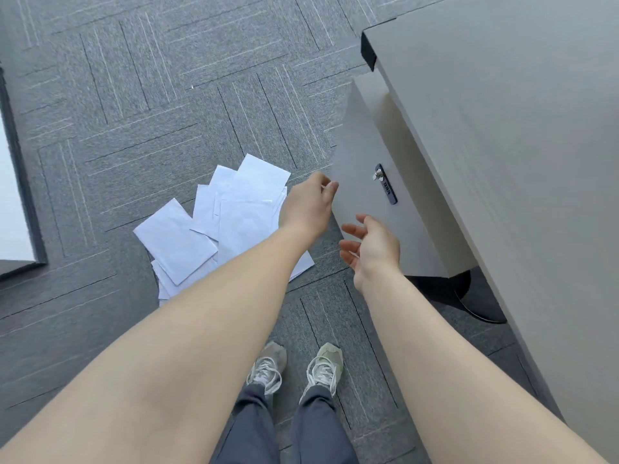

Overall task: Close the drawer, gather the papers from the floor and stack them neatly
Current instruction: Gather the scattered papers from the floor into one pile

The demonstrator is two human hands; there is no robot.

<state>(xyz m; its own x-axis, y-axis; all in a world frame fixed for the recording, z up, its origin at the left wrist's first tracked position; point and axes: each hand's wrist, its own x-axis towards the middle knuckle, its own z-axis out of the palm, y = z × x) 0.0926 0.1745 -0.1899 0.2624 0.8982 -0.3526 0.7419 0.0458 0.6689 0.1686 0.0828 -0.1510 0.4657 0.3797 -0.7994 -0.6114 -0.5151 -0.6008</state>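
your left hand (306,204) fingertips on grey drawer (375,182) front edge mid-frame, holding nothing, your right hand (370,249) open, empty just below, white papers (221,219) scattered overlapping on carpet (134,95) centre-left

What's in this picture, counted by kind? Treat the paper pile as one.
Hands: 2, left and right
Shoes: 2
Paper pile: 1
Drawer front: 1
Lock: 1
Desk: 1
Total: 8
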